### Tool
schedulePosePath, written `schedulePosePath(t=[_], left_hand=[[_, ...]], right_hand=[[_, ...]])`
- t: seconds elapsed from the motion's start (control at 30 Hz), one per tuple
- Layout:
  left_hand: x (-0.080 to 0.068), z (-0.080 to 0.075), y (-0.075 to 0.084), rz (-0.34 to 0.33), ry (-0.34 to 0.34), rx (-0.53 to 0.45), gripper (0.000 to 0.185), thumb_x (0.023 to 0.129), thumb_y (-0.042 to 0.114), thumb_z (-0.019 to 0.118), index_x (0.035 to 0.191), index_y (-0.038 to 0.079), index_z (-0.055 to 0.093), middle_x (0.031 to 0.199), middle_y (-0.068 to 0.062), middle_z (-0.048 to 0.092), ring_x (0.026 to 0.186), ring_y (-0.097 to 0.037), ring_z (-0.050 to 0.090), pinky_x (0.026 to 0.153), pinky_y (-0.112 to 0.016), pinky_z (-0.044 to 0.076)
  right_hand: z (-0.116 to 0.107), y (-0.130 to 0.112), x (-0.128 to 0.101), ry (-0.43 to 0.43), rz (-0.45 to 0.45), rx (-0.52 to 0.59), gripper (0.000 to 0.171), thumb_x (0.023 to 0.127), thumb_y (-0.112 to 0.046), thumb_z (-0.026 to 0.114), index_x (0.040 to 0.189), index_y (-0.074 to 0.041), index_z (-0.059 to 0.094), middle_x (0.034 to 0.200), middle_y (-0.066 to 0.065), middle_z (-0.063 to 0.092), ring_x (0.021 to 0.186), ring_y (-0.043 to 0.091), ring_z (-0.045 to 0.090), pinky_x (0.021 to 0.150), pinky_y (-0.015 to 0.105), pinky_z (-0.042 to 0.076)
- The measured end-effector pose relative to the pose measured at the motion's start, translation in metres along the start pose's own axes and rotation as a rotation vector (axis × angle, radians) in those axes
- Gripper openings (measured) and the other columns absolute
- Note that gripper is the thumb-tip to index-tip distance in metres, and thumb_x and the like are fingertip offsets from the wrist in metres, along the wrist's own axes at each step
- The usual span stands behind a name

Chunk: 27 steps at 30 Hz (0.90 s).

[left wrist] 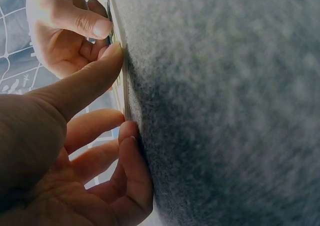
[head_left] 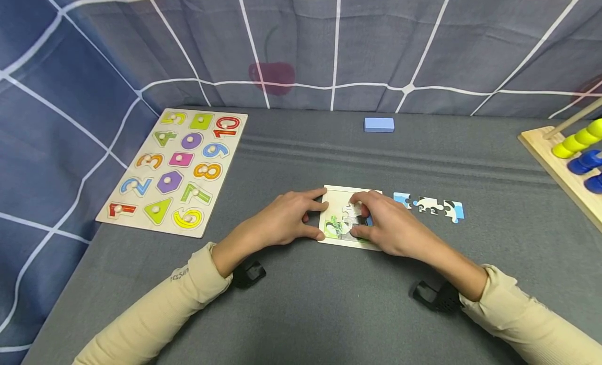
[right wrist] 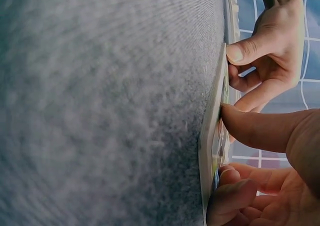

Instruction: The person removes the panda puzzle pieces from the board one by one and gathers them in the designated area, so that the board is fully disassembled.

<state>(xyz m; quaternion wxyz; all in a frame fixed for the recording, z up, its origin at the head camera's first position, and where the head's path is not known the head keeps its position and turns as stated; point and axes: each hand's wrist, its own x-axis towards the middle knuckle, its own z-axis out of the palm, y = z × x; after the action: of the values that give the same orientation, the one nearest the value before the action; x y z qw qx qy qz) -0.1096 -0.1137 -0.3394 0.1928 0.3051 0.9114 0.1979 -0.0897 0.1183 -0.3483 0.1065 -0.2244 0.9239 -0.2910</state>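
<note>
In the head view, the left hand has its thumb and index finger spread along the left edge of a shallow puzzle tray, touching its near and far corners and apparently steadying it; the tray lies mid-table, in front of the person. Over its right side, the right hand bends thumb and index finger down onto the pieces, a small gap between their tips. The step in hand looks like setting a piece into the tray's near half, where a green-patterned piece lies at the left. The next move seems to call for seating that piece flat with its neighbours, then turning to the three loose pieces in a row just right of the tray, as the far left of the tray is bare. The right hand covers the tray's far right corner, so whether it pinches a piece or only presses, I cannot tell. In the left wrist view, the left thumb lies nearly straight against the tray's edge, its other fingers bent; the tray is almost edge-on, so its pieces cannot be read. In the right wrist view, the right thumb touches the tray's upper side, but the fingers hide what lies beneath them and the lower border cuts the tray off.
</note>
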Motion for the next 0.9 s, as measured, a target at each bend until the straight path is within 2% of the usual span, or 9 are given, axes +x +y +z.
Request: schedulePosePath(t=[0.27,0.47,0.9], left_hand=[[0.0000,-0.0008,-0.0001,-0.004,0.002,0.003,0.061,0.083,0.032,0.081,0.136,0.010,0.062,0.154,-0.008,0.040,0.074,-0.007,0.054,0.080,-0.035,0.046],[0.0008,-0.0001,-0.0005,-0.005,-0.001,0.000,0.061,0.083,0.033,0.080,0.136,0.009,0.061,0.154,-0.009,0.039,0.074,-0.008,0.054,0.083,-0.037,0.045],[-0.0007,-0.0001,0.0005,-0.004,0.001,0.002,0.062,0.083,0.033,0.080,0.136,0.009,0.061,0.155,-0.009,0.038,0.072,-0.007,0.054,0.082,-0.036,0.045]], right_hand=[[0.0002,-0.0012,-0.0029,0.013,0.016,0.048,0.046,0.081,-0.012,0.081,0.118,-0.011,0.053,0.090,0.001,0.054,0.068,0.016,0.046,0.065,0.036,0.040],[0.0011,-0.0018,-0.0039,0.025,0.014,0.048,0.047,0.080,-0.011,0.082,0.117,-0.011,0.052,0.090,0.001,0.054,0.069,0.016,0.047,0.064,0.036,0.040],[0.0003,-0.0034,-0.0049,0.030,-0.006,0.057,0.047,0.081,-0.009,0.081,0.116,-0.013,0.049,0.090,0.001,0.056,0.067,0.015,0.047,0.062,0.035,0.040]])
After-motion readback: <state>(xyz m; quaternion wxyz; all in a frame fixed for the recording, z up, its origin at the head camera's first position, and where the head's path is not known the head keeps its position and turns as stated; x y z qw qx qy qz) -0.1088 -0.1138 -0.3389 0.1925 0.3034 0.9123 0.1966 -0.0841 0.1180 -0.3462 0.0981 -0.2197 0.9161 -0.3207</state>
